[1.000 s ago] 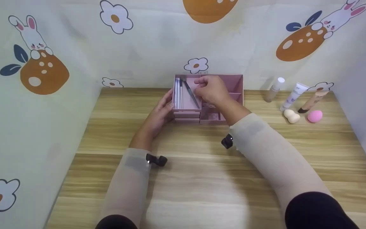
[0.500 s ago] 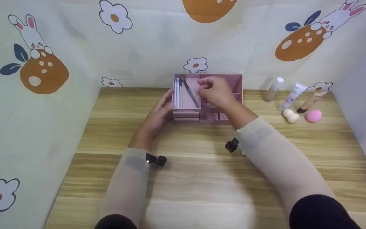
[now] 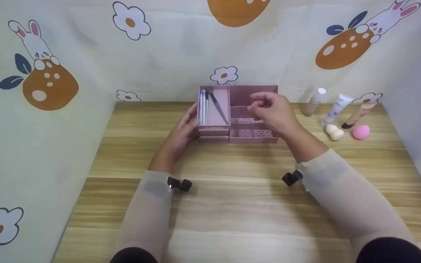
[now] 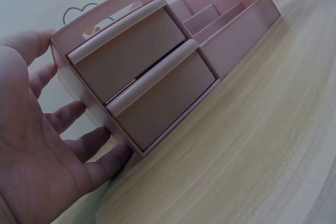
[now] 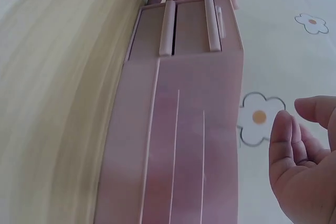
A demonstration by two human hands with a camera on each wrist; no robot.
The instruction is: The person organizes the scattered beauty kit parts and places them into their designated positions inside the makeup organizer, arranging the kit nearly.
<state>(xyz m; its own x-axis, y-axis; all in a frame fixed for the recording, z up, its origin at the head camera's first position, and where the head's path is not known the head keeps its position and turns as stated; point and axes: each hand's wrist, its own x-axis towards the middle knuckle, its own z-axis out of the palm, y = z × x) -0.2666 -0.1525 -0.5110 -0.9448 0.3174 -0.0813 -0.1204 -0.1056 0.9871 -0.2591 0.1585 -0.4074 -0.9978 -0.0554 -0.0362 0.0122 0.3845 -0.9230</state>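
Observation:
A pink desktop organizer (image 3: 245, 95) stands at the back of the wooden table, with two drawers (image 4: 168, 98) under its left compartment. Several thin white sticks (image 3: 202, 107) and a dark-handled brush (image 3: 218, 107) lie in that top compartment. My left hand (image 3: 181, 133) rests its fingertips along the organizer's left side, the fingers spread in the left wrist view. Over the divided right part hovers my right hand (image 3: 276, 113), its fingers loosely bent. The right wrist view shows nothing between its thumb and fingers, apart from the organizer.
To the right stand a white-capped bottle (image 3: 315, 102), a white tube (image 3: 336, 109) and a peach tube with a black cap (image 3: 360, 115). A cream sponge (image 3: 334, 132) and a pink sponge (image 3: 361, 132) lie before them. A patterned sheet (image 3: 174, 47) hangs behind the table.
My right hand has moved right, from beside the brush compartment to above the organizer's right part, uncovering more dividers. The left hand stays at the organizer's side.

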